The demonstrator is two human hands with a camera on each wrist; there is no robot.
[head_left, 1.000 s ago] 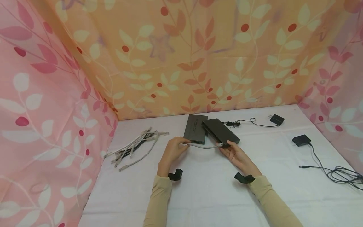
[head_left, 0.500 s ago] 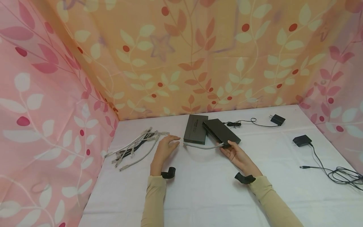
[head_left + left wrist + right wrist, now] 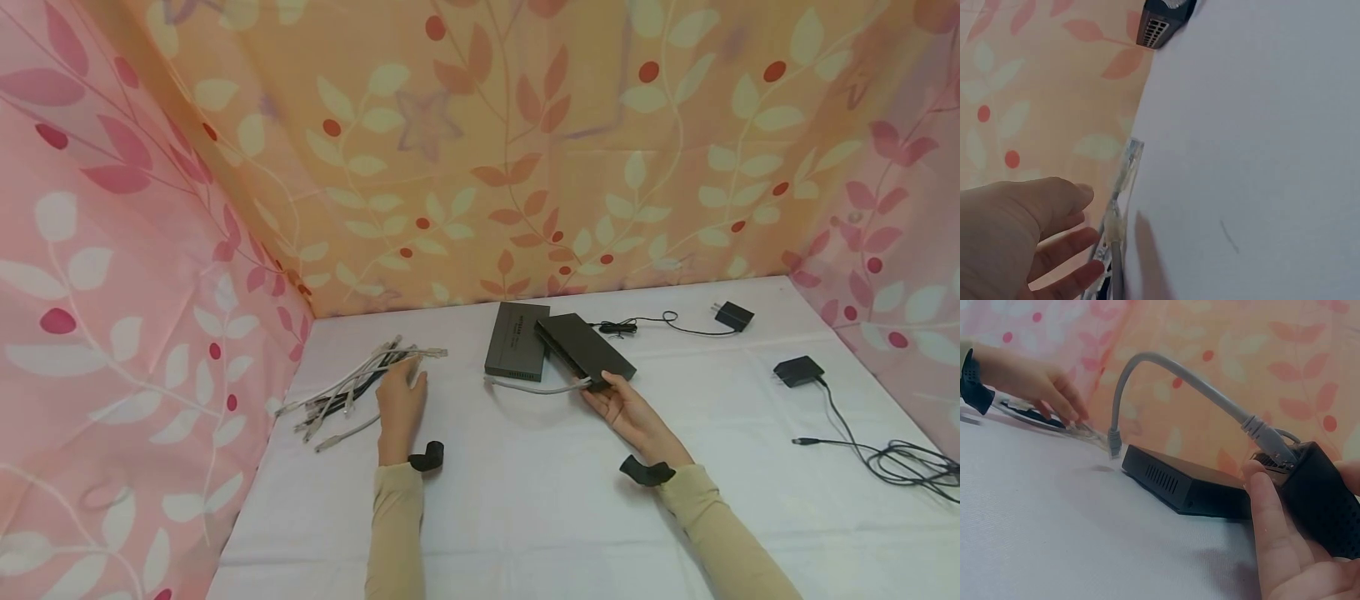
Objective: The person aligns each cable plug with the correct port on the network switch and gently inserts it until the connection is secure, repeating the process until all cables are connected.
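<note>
My right hand [image 3: 630,412] grips the near end of a black network switch [image 3: 588,346], which is tilted up. A grey Ethernet cable [image 3: 1179,372] is plugged into one of its ports; the cable's other connector hangs free to the left. My left hand [image 3: 401,408] is at the right side of a pile of Ethernet cables [image 3: 341,392], grey and black. In the left wrist view its fingers are apart beside a clear-ended cable connector [image 3: 1113,228], and no cable is seen between thumb and fingers. A second network switch [image 3: 517,337] lies flat behind the hanging cable.
A black power adapter [image 3: 733,317] with a thin cord lies at the back right. Another adapter [image 3: 798,371] with a coiled cord [image 3: 903,462] is at the right. Patterned curtains [image 3: 480,150] stand behind and beside the white tabletop [image 3: 525,508].
My left hand has let go of the grey cable's free end and moved left to the cable pile. My right hand has kept its hold on the network switch.
</note>
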